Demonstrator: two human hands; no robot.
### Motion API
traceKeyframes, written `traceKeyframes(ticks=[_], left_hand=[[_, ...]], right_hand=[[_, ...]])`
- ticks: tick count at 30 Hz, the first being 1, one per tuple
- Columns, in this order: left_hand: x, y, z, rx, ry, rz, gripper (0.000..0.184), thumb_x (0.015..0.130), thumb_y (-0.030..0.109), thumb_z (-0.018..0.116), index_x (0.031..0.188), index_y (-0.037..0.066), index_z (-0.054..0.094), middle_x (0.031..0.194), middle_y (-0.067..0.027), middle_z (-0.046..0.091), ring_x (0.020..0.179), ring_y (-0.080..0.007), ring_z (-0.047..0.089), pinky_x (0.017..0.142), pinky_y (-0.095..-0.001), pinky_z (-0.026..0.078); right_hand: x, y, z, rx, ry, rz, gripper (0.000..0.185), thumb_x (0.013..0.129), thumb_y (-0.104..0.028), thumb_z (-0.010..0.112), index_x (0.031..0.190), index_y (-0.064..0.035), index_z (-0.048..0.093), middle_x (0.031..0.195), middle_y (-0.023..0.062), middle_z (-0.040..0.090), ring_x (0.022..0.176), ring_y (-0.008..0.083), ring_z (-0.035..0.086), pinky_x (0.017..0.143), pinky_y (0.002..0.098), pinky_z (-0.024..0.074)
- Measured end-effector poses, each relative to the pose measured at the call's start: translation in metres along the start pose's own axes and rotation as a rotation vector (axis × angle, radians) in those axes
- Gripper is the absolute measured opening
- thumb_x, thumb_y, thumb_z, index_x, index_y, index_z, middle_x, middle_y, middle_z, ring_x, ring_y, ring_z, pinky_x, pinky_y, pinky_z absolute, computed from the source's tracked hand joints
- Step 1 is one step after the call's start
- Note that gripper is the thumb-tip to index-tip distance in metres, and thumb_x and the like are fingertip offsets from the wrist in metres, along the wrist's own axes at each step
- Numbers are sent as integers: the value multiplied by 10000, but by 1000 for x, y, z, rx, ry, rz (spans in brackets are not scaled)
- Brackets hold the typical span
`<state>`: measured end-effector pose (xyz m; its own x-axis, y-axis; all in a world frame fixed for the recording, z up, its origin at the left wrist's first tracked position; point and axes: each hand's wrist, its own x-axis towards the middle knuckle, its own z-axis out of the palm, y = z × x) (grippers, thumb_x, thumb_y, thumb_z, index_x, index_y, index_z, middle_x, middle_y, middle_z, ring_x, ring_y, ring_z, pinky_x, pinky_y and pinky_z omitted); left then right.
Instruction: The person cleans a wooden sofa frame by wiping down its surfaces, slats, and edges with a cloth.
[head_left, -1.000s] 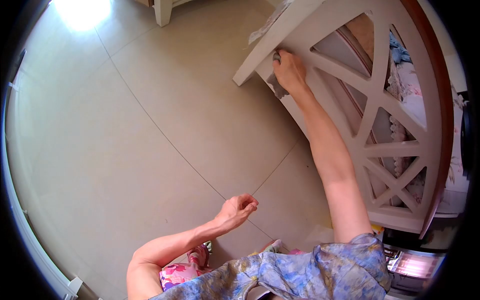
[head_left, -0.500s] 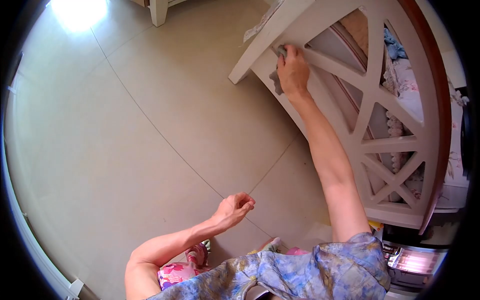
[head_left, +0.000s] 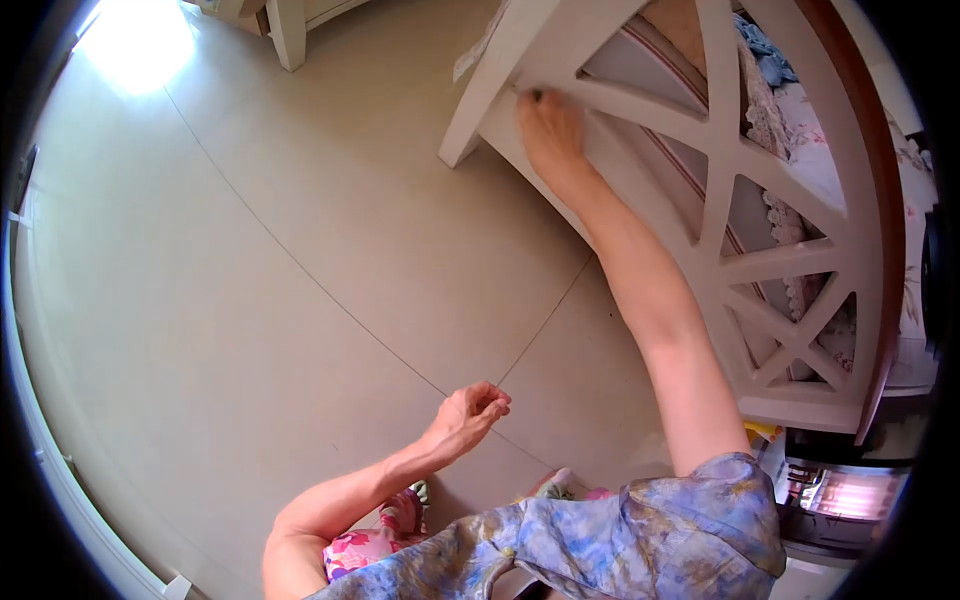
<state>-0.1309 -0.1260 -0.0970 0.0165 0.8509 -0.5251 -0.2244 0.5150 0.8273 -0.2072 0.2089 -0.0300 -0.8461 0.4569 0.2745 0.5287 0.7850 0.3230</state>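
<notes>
My right hand [head_left: 552,135], smeared by motion, presses at the lower rail of a white lattice bed footboard [head_left: 730,270], near its far leg. A small dark bit of the grey cloth [head_left: 538,96] shows at the fingers; the hand hides the rest. My left hand [head_left: 468,418] hangs over the floor in front of my body, its fingers curled into a loose fist with nothing visible in them. It touches neither the footboard nor the cloth.
Pale tiled floor [head_left: 300,330] stretches to the left of the bed. Through the lattice show floral bedding [head_left: 815,150] and a blue cloth [head_left: 765,50]. White furniture legs [head_left: 287,35] stand at the back. A shiny appliance-like object [head_left: 845,495] is at lower right.
My right hand has slid slightly left along the footboard's lower rail, and the grey cloth's hanging part is now out of sight. My left hand keeps its loose fist. The view has shifted a little.
</notes>
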Motion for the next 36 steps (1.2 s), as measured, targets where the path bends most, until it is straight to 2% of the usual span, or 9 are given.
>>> traceKeyframes(ticks=[6, 9, 12, 15, 19, 23, 25, 28, 36], left_hand=[[-8, -9, -1, -78, 45, 29, 257, 919, 198, 509, 1003, -36, 577, 918, -110, 646, 905, -164, 608, 825, -288, 478], [-10, -9, 3, -36, 15, 11, 253, 917, 197, 514, 996, -35, 577, 915, -110, 645, 907, -164, 608, 826, -285, 478], [-10, -3, 11, -61, -28, 18, 257, 917, 207, 514, 997, -29, 579, 912, -108, 649, 912, -163, 608, 816, -286, 478], [-10, 6, 12, 9, -28, 64, 263, 920, 218, 512, 1008, -20, 580, 915, -106, 652, 916, -166, 612, 809, -292, 477], [-13, 5, 8, -5, -16, 72, 268, 920, 230, 514, 1015, -11, 584, 916, -102, 654, 918, -167, 612, 804, -294, 475], [-9, -5, 15, -8, -35, 51, 265, 917, 217, 509, 1019, -18, 581, 923, -108, 651, 915, -167, 613, 805, -292, 476], [-12, -2, 16, 19, -61, 34, 262, 915, 207, 509, 1021, -22, 579, 925, -111, 650, 914, -165, 613, 803, -289, 477], [-10, 2, 18, 26, -106, 61, 258, 914, 193, 507, 1022, -32, 573, 920, -114, 646, 907, -161, 615, 803, -286, 481], [-8, -16, 18, -2, -40, 0, 227, 918, 170, 513, 997, -35, 570, 907, -115, 638, 902, -163, 610, 804, -275, 483]], right_hand=[[-104, 50, -17, -223, -80, 85, 176, 759, -62, 596, 905, 32, 568, 830, 189, 584, 655, 266, 662, 529, 351, 549], [-90, 57, -43, -145, -101, -10, 154, 754, -38, 584, 894, 22, 563, 861, 167, 574, 652, 247, 656, 542, 340, 554], [-44, 44, -40, -124, 189, -265, 178, 743, -36, 583, 911, 20, 563, 901, 143, 560, 678, 242, 647, 556, 315, 552], [-41, 43, -23, -398, 198, -332, 218, 723, -46, 600, 938, -15, 576, 937, 123, 544, 719, 242, 636, 562, 275, 536], [-119, 64, -51, -232, -454, -132, 183, 730, -72, 576, 906, -25, 595, 936, 162, 601, 695, 324, 635, 573, 380, 521], [-122, 64, -87, -67, -635, -29, 138, 680, -124, 576, 684, 13, 560, 770, 237, 609, 656, 412, 594, 597, 512, 481], [-110, 55, -88, 125, -370, -184, 149, 722, -31, 518, 849, 36, 557, 645, 235, 559, 634, 407, 598, 590, 481, 481], [-96, 48, -75, 76, -5, -145, 112, 726, -10, 504, 818, 45, 536, 687, 256, 559, 633, 406, 605, 599, 479, 480], [-160, 83, -61, 64, -126, 26, 183, 720, 24, 535, 899, 50, 506, 982, 257, 516, 684, 386, 621, 585, 453, 522]])
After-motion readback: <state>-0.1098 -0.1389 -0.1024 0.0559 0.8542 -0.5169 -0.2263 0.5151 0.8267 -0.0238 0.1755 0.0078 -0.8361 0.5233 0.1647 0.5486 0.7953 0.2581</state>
